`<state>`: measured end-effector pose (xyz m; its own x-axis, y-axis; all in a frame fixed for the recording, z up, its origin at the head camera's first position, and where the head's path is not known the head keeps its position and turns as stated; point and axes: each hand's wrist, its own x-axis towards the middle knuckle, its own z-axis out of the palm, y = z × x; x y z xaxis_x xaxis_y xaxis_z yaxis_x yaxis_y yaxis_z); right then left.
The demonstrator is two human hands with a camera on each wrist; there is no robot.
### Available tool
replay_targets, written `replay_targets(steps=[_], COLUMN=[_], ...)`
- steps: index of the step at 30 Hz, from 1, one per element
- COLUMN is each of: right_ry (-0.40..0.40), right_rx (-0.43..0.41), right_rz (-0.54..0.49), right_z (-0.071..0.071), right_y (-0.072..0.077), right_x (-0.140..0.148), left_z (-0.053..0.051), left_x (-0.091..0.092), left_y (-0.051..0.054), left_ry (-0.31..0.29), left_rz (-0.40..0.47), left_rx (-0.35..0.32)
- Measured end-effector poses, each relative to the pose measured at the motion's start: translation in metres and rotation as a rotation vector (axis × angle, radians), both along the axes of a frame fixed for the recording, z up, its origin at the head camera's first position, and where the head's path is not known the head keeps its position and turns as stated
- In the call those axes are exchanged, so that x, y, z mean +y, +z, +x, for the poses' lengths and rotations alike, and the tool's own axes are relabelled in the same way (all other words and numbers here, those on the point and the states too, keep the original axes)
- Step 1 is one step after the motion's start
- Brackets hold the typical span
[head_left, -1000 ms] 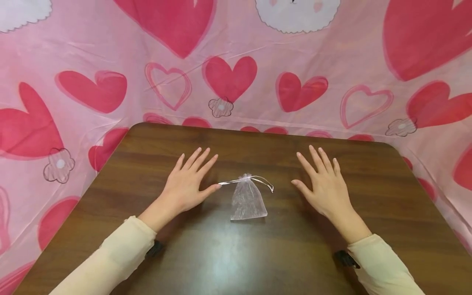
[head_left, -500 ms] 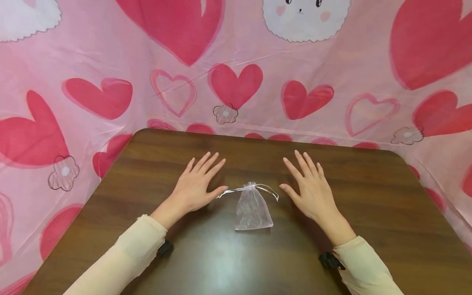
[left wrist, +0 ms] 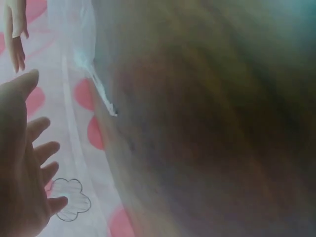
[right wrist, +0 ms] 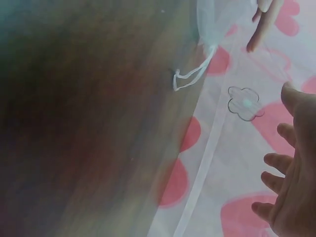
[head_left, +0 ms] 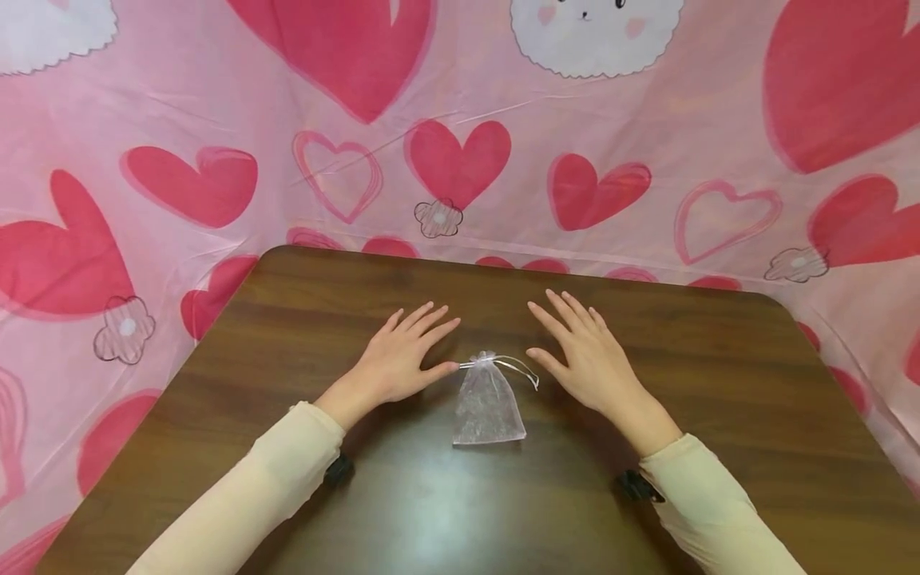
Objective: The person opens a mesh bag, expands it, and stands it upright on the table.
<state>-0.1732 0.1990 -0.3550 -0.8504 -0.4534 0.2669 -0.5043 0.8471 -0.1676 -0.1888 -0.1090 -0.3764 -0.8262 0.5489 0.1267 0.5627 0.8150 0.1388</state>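
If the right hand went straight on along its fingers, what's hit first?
Likely the pink heart-print cloth beyond the table; the right hand points past the sheer bag. Its height and tilt are hard to judge, so the table could come first.

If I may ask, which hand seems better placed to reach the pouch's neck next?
Probably the left hand: in the head view, its thumb tip appears nearer the neck of the pouch and overlaps the drawstring, while the right hand sits farther off.
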Motion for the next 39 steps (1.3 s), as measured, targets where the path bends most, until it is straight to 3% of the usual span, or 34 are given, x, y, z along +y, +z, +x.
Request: replay_targets(steps=[9,15,24,31,39], right_ry=[0.033,0.049,-0.003,-0.021,-0.006], right_rx=[-0.084,-0.151,-0.389,-0.561,-0.602], right_rz=[-0.04,-0.085,-0.189,-0.199,-0.167], right_z=[-0.009,-0.017,-0.026,-0.024,-0.015], right_y=[-0.01,-0.01,-0.011,-0.012,-0.016], right_x=[-0.023,-0.036,-0.04,-0.037,-0.038], left_z=[-0.013,-0.015,-0.022,-0.019,-0.011], left_x=[0.004,0.01,0.034,0.051,0.06], left_y=[-0.004,-0.001,-0.001,0.0,-0.002], left_ry=[-0.024,0.009,0.044,0.041,0.021], left_rz=[-0.006,0.003,0.043,0.029,0.023], left_rx=[-0.094,-0.141,-0.222,-0.254,-0.298])
